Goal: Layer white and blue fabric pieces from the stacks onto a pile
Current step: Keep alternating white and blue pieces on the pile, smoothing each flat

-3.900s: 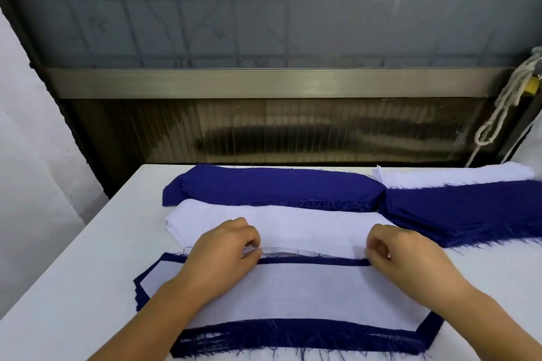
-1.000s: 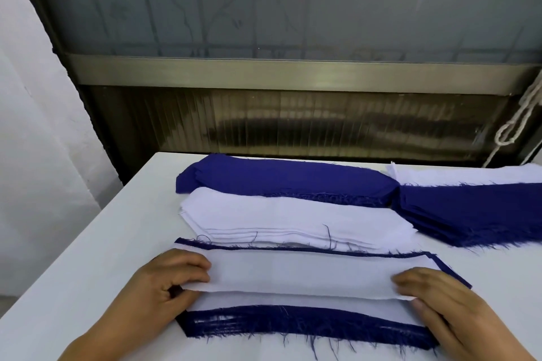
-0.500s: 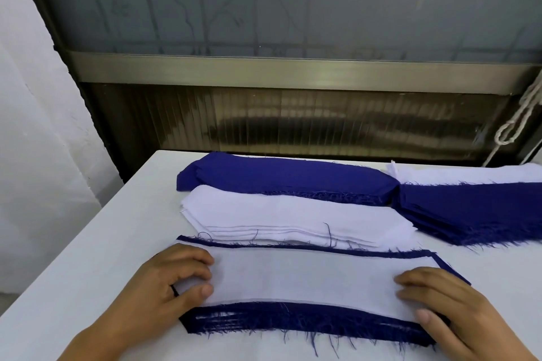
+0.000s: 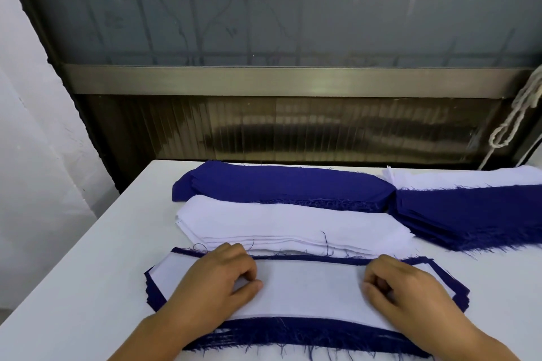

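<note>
The pile (image 4: 308,328) lies nearest me, blue pieces with frayed edges under a white top piece (image 4: 311,287). My left hand (image 4: 217,281) rests on the left part of that white piece with its fingers curled and its thumb pointing inward. My right hand (image 4: 410,293) rests on the right part, also with curled fingers. No fabric is visibly lifted or pinched by either hand. Just beyond the pile is the white stack (image 4: 293,223), and behind it the blue stack (image 4: 278,182).
A second blue stack (image 4: 475,217) and a white stack (image 4: 469,177) sit at the right on the white table (image 4: 88,272). A window frame runs behind the table's far edge, and a knotted cord (image 4: 516,114) hangs at the right.
Both hands have slid from the outer ends of the white top piece inward and toward its far edge, and their fingers have curled. The white piece now lies flat on the pile.
</note>
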A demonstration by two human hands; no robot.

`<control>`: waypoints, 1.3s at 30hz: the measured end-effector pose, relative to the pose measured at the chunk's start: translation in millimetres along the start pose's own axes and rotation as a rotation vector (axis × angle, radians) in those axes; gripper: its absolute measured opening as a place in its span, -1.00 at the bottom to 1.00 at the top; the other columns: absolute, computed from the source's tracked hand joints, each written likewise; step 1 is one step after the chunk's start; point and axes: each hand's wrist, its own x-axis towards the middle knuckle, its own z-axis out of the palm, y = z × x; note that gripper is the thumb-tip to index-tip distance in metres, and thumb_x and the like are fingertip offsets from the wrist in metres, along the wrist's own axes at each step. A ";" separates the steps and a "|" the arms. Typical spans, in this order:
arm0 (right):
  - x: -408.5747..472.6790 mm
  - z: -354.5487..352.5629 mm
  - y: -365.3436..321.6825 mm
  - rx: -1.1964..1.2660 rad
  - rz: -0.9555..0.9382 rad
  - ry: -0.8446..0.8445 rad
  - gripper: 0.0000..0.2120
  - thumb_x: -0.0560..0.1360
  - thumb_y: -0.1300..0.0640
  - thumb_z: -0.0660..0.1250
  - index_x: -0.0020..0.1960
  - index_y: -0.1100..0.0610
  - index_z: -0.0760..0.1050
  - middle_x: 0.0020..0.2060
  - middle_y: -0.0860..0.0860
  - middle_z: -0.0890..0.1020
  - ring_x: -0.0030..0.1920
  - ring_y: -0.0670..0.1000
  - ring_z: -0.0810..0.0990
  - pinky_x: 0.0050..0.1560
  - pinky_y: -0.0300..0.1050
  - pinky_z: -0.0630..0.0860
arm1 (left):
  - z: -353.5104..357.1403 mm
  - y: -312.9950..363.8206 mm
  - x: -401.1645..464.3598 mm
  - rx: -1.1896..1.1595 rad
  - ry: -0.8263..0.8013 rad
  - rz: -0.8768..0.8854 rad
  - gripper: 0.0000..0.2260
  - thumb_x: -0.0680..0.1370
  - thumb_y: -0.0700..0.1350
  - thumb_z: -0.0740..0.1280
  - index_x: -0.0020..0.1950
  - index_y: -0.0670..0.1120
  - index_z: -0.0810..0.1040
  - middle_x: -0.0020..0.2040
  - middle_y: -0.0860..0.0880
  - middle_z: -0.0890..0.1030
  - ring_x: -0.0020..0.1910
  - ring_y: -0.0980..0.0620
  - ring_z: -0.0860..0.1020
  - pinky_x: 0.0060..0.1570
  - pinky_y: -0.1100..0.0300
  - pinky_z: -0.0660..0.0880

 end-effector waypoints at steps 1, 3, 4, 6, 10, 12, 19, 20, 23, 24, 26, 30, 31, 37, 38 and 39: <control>-2.3 -1.2 4.5 -0.019 0.027 0.019 -0.75 0.46 0.02 0.39 -0.27 -0.16 0.35 -0.20 -0.23 0.48 -0.27 -0.13 0.47 -0.36 -0.34 0.36 | -0.7 -2.9 -3.0 0.006 0.006 -0.008 -0.84 0.51 0.20 0.26 -0.19 0.16 0.41 -0.18 0.26 0.43 -0.13 0.25 0.41 -0.18 0.33 0.39; -6.6 -4.4 10.0 -0.055 0.056 0.058 -0.71 0.39 0.07 0.46 -0.29 -0.14 0.36 -0.31 -0.21 0.47 -0.34 -0.17 0.44 -0.38 -0.37 0.35 | -2.8 -9.5 -8.4 0.017 0.020 -0.034 -0.82 0.49 0.21 0.27 -0.21 0.18 0.37 -0.19 0.26 0.44 -0.16 0.24 0.42 -0.22 0.35 0.38; -8.5 -6.8 10.3 -0.059 0.067 0.066 -0.69 0.34 0.10 0.50 -0.30 -0.14 0.37 -0.39 -0.21 0.43 -0.37 -0.19 0.42 -0.38 -0.39 0.35 | -4.4 -12.7 -10.9 0.020 0.022 -0.052 -0.82 0.48 0.21 0.28 -0.22 0.19 0.36 -0.20 0.25 0.44 -0.17 0.23 0.43 -0.22 0.35 0.38; -11.9 -10.8 13.1 -0.078 0.092 0.072 -0.68 0.30 0.13 0.53 -0.32 -0.11 0.38 -0.43 -0.24 0.39 -0.40 -0.20 0.38 -0.42 -0.38 0.35 | -8.0 -19.5 -14.7 0.028 0.020 -0.089 -0.80 0.46 0.21 0.31 -0.24 0.19 0.35 -0.20 0.24 0.45 -0.18 0.22 0.44 -0.22 0.37 0.37; -10.7 -17.2 25.7 -0.126 0.138 0.016 -0.74 0.41 0.00 0.40 -0.32 -0.09 0.33 -0.28 -0.28 0.49 -0.36 -0.12 0.42 -0.41 -0.31 0.34 | -21.8 -32.2 -15.0 0.048 -0.037 -0.157 -0.80 0.45 0.17 0.34 -0.29 0.19 0.37 -0.17 0.23 0.48 -0.19 0.22 0.45 -0.22 0.41 0.36; -0.3 -23.1 26.1 -0.173 0.163 -0.058 -0.77 0.45 -0.08 0.29 -0.32 -0.09 0.33 -0.26 -0.32 0.50 -0.34 -0.13 0.45 -0.38 -0.29 0.36 | -28.7 -34.0 -6.7 0.068 -0.097 -0.185 -0.82 0.45 0.13 0.37 -0.29 0.19 0.41 -0.12 0.24 0.49 -0.15 0.23 0.47 -0.24 0.42 0.36; 82.3 -16.6 13.2 -0.117 0.193 0.061 -0.92 0.54 -0.02 0.30 -0.12 -0.11 0.42 -0.24 -0.20 0.52 -0.28 -0.15 0.53 -0.31 -0.27 0.47 | -17.2 -22.6 68.8 0.158 0.065 -0.227 -0.92 0.56 0.00 0.33 0.04 0.10 0.57 0.02 0.23 0.51 -0.05 0.21 0.47 -0.04 0.32 0.43; 97.1 -11.9 13.6 -0.105 0.194 0.076 -0.97 0.55 0.00 0.30 -0.03 -0.09 0.45 -0.14 -0.19 0.52 -0.18 -0.14 0.55 -0.21 -0.23 0.52 | -12.1 -24.6 81.7 0.186 0.092 -0.239 -0.87 0.57 -0.02 0.32 0.10 0.09 0.57 0.08 0.20 0.51 -0.01 0.20 0.48 -0.02 0.32 0.44; 130.0 5.7 20.6 -0.033 0.211 0.119 -0.74 0.56 0.09 0.30 0.24 0.00 0.47 0.14 -0.10 0.52 0.14 -0.05 0.51 0.09 -0.17 0.50 | 3.5 -31.4 111.3 0.198 0.155 -0.258 -0.74 0.59 -0.09 0.28 0.28 0.02 0.53 0.22 0.13 0.53 0.14 0.13 0.48 0.09 0.33 0.40; 135.8 11.6 23.7 -0.011 0.222 0.132 -0.67 0.56 0.12 0.30 0.32 0.03 0.44 0.23 -0.07 0.50 0.23 -0.02 0.47 0.20 -0.15 0.46 | 9.0 -34.4 116.6 0.199 0.164 -0.272 -0.70 0.60 -0.10 0.27 0.34 0.00 0.50 0.29 0.10 0.51 0.22 0.10 0.46 0.18 0.31 0.37; 140.5 23.0 31.3 0.005 0.237 0.145 -0.59 0.57 0.15 0.27 0.41 0.07 0.39 0.33 -0.04 0.46 0.34 0.00 0.40 0.34 -0.15 0.35 | 19.8 -42.1 121.8 0.248 0.146 -0.312 -0.62 0.62 -0.09 0.22 0.46 -0.02 0.38 0.46 0.03 0.37 0.45 0.04 0.30 0.41 0.23 0.21; 139.4 35.1 42.9 -0.088 0.206 0.182 -0.64 0.62 0.15 0.18 0.40 0.06 0.43 0.34 -0.08 0.49 0.35 -0.05 0.43 0.31 -0.22 0.32 | 34.9 -54.8 120.6 0.368 0.037 -0.393 -0.56 0.67 -0.02 0.05 0.57 -0.01 0.15 0.59 0.02 0.08 0.57 0.01 -0.04 0.52 0.08 -0.06; 140.6 35.3 43.6 -0.115 0.198 0.195 -0.66 0.62 0.16 0.17 0.38 0.06 0.45 0.33 -0.08 0.50 0.33 -0.04 0.45 0.28 -0.22 0.35 | 36.1 -56.2 120.8 0.366 0.021 -0.387 -0.56 0.68 -0.02 0.03 0.57 0.00 0.13 0.59 0.03 0.08 0.57 0.03 -0.02 0.51 0.09 -0.07; 147.0 31.3 39.8 -0.257 0.251 0.196 -0.73 0.62 0.19 0.13 0.17 0.03 0.56 0.11 -0.08 0.60 0.00 0.00 0.60 -0.07 -0.12 0.55 | 37.8 -55.8 118.6 0.350 0.056 -0.373 -0.57 0.68 -0.03 0.03 0.56 0.02 0.16 0.57 0.05 0.14 0.55 0.09 0.06 0.51 0.14 -0.04; 147.6 31.3 39.2 -0.270 0.253 0.203 -0.74 0.61 0.19 0.12 0.12 0.04 0.57 0.07 -0.07 0.60 -0.03 0.00 0.60 -0.09 -0.10 0.55 | 37.7 -56.1 118.4 0.349 0.065 -0.372 -0.57 0.67 -0.03 0.04 0.56 0.02 0.17 0.57 0.06 0.14 0.55 0.09 0.07 0.51 0.14 -0.04; 147.8 31.5 38.9 -0.275 0.254 0.213 -0.75 0.62 0.17 0.13 0.09 0.04 0.58 0.04 -0.07 0.60 -0.05 0.00 0.59 -0.11 -0.10 0.55 | 37.5 -56.3 118.4 0.348 0.072 -0.371 -0.57 0.67 -0.03 0.04 0.56 0.02 0.18 0.57 0.06 0.15 0.54 0.09 0.08 0.51 0.15 -0.03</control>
